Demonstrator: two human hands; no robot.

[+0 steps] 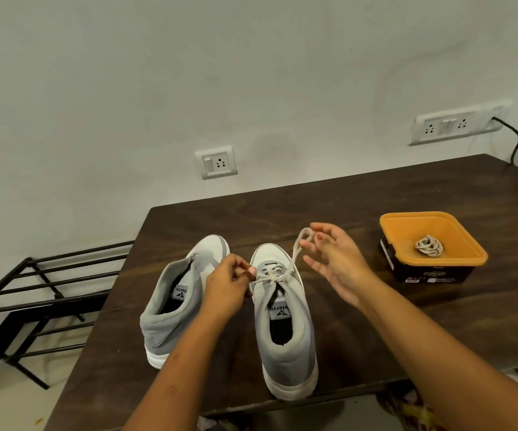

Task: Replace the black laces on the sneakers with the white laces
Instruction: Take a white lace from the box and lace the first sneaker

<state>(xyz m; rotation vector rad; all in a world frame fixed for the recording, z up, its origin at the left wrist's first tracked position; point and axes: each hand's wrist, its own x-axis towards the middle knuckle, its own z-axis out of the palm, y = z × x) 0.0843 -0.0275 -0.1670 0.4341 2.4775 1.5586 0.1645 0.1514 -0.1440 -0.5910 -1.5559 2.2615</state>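
A black metal slatted rack (pixel 34 290) stands on the floor at the far left, beside the dark brown wooden table (pixel 375 321). On the table, the grey-and-white high-top sneaker on the left (pixel 170 306) stands upright, toe toward the wall. Just beside it, the left hand (pixel 226 287) is curled, thumb and fingertips pinching one end of a white flat shoelace (pixel 292 259). The lace crosses the lower eyelets of the matching grey-and-white sneaker on the right (pixel 285 337) (also upright, toe toward the wall). Its other end rises up and to the right, where the right hand (pixel 335 259) pinches it into a small loop above the toe, the other fingers spread. Further right, well apart, sits an orange-rimmed square plastic tub (pixel 431 215) holding a second coiled white lace (pixel 428 245).
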